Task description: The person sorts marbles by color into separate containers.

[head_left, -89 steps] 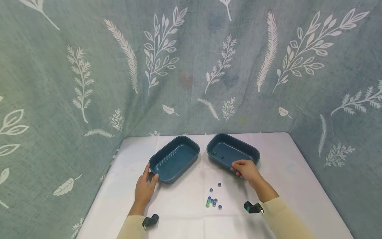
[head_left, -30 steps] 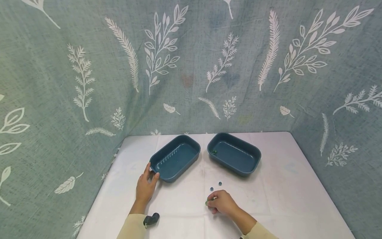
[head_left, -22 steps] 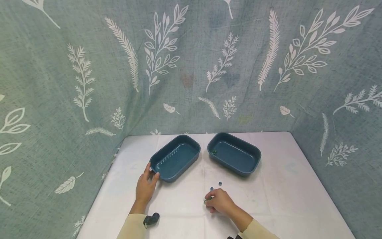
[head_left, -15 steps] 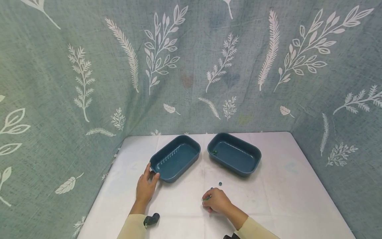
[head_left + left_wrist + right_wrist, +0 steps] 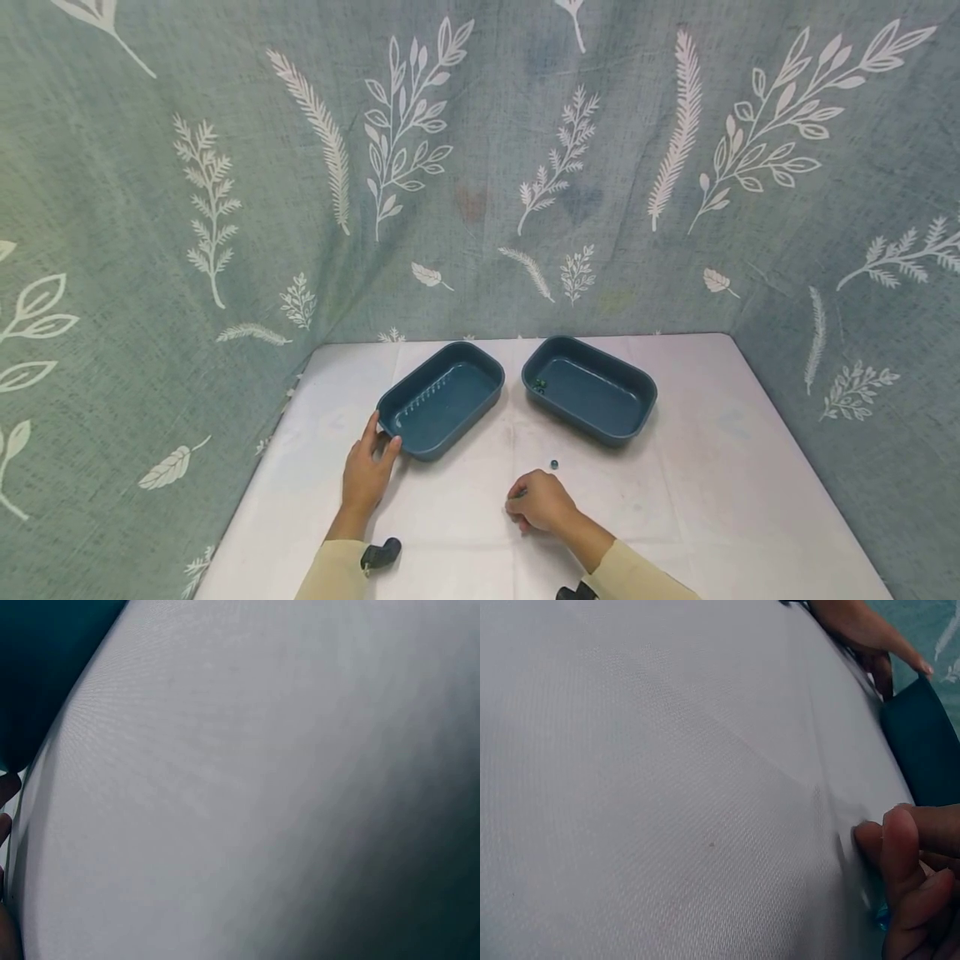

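Two dark blue rectangular trays stand on the white cloth, a left tray (image 5: 450, 404) and a right tray (image 5: 596, 396). My left hand (image 5: 363, 477) touches the near corner of the left tray, index finger at one side and thumb at the other. My right hand (image 5: 546, 502) is low over the cloth with its fingers curled round glass marbles, mostly hidden by the hand. One blue-green marble (image 5: 883, 919) shows beneath those fingers in the right wrist view. A single dark marble (image 5: 554, 464) lies just beyond the hand. Green marbles (image 5: 540, 386) sit in the right tray's left end.
The white cloth (image 5: 450, 525) covers the table, with faint fold lines. Behind and at both sides hangs a grey-green curtain (image 5: 480, 283) with white leaf prints. Small dark wrist cameras (image 5: 381, 553) are strapped at the sleeves.
My right hand has come from the right tray to the loose marbles, then slid slightly left and away from me. The marble cluster is now hidden by it. The left hand stays put.
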`<state>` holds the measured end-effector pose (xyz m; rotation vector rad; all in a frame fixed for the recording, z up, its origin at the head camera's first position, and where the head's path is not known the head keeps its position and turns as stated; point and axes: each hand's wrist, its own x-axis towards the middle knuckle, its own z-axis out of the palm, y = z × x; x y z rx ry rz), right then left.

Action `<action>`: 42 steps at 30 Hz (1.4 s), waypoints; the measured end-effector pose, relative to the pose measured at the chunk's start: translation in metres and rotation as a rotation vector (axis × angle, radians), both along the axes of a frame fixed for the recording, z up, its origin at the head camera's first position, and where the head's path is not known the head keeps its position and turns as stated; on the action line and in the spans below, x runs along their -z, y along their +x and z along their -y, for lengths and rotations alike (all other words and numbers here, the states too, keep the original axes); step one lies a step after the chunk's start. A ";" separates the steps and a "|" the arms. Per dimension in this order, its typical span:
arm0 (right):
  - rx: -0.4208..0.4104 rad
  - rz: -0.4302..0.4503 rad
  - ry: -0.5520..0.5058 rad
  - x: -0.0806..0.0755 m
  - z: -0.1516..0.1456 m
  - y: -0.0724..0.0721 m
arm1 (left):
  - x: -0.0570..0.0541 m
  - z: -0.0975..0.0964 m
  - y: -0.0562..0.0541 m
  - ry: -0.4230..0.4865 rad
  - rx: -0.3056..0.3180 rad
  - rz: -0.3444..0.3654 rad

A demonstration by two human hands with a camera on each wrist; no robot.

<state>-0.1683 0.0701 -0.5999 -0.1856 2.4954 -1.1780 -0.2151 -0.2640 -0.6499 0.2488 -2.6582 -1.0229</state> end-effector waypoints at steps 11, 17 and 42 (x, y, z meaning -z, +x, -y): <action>0.074 0.088 -0.204 -0.007 -0.013 -0.006 | 0.001 0.000 -0.001 -0.014 -0.004 -0.011; 0.127 0.201 -0.383 -0.005 -0.022 -0.010 | 0.000 0.000 0.001 -0.020 -0.006 -0.003; 0.216 0.219 -0.594 -0.038 -0.058 -0.035 | 0.000 -0.001 -0.001 -0.011 -0.008 0.016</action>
